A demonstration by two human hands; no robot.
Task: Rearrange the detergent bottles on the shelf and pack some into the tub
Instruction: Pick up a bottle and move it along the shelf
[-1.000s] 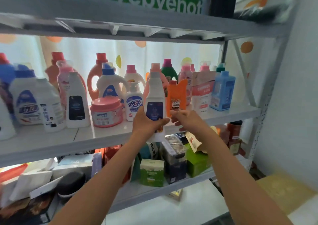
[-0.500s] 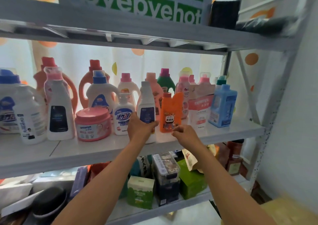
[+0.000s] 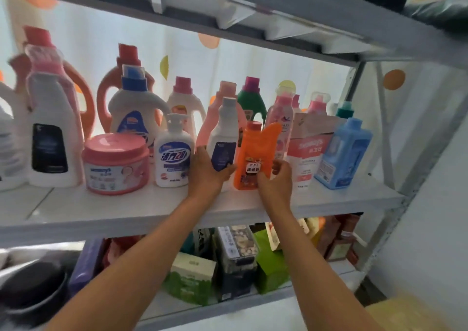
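Shelf [image 3: 253,204]: wide white board, front lip near; bare strip along the near edge, broadest at left in front of the pink tub, narrow at right.
Upper shelf [image 3: 329,16]: low overhead; little headroom for lifting tall bottles straight up, so likely best drawn out toward the near edge.
Back row: tall handled jugs packed close against the curtain; no slack behind, a shove to the far side likely to rock them.
Pink tub [image 3: 115,162]: lidded, left of centre, beside the pump bottle [image 3: 173,153]; still shut, needing opening if meant for packing.
White bottle [image 3: 224,138]: upright, mid-shelf, base hidden by the hand; narrow and tall, prone to tipping into the pump bottle or the orange one.
Orange bottle [image 3: 255,153]: upright just right of the white one, near the front; thin and light-looking, risk of toppling forward off the lip.
Pink carton [image 3: 307,151]: close on the right of the orange bottle; scant room for sliding that way.
Left hand [image 3: 206,172]: wrapped round the white bottle's lower body, thumb on the label.
Right hand [image 3: 274,178]: fingers curled at the orange bottle's lower right, thumb on its front; grip loose-looking, slip possible.
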